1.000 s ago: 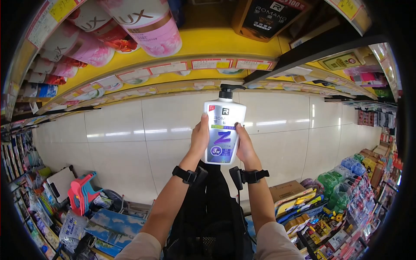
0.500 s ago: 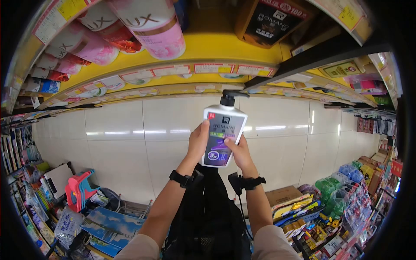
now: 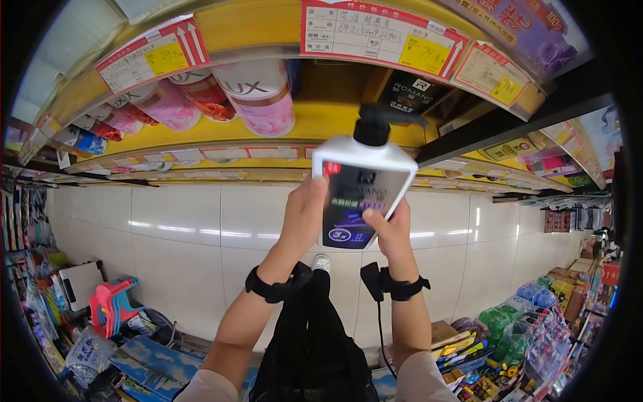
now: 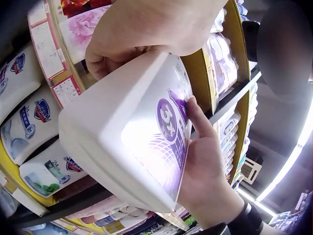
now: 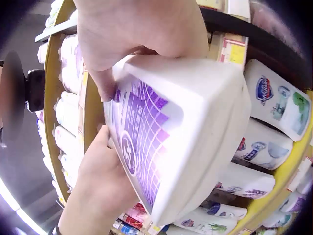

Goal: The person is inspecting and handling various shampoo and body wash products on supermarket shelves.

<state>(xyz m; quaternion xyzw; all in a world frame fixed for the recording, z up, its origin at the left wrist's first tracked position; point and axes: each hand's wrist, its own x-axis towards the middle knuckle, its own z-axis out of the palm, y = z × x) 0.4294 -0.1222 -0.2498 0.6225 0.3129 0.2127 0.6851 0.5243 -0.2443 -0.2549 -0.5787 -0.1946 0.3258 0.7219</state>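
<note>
A large white pump bottle with a black pump head and a grey and purple Romano label is held between both hands, tilted, in front of the shelves. The left hand grips its left side, thumb along the label's edge. On the other side the right hand grips the bottle, its thumb on the label front. In the left wrist view the bottle's white base faces the camera. The right wrist view shows the purple label and the broad white side; fingers behind the bottle are hidden.
Pink and white Lux bottles and a dark Romano box stand on the yellow shelf. Price tags line the shelf edge above. Behind, a red plastic stool and wrapped bottles stand on the tiled floor.
Both hands have raised the bottle toward the shelf, and it now overlaps the shelf edge in the head view. The right thumb moved inward onto the label. The view has shifted nearer the shelves.
</note>
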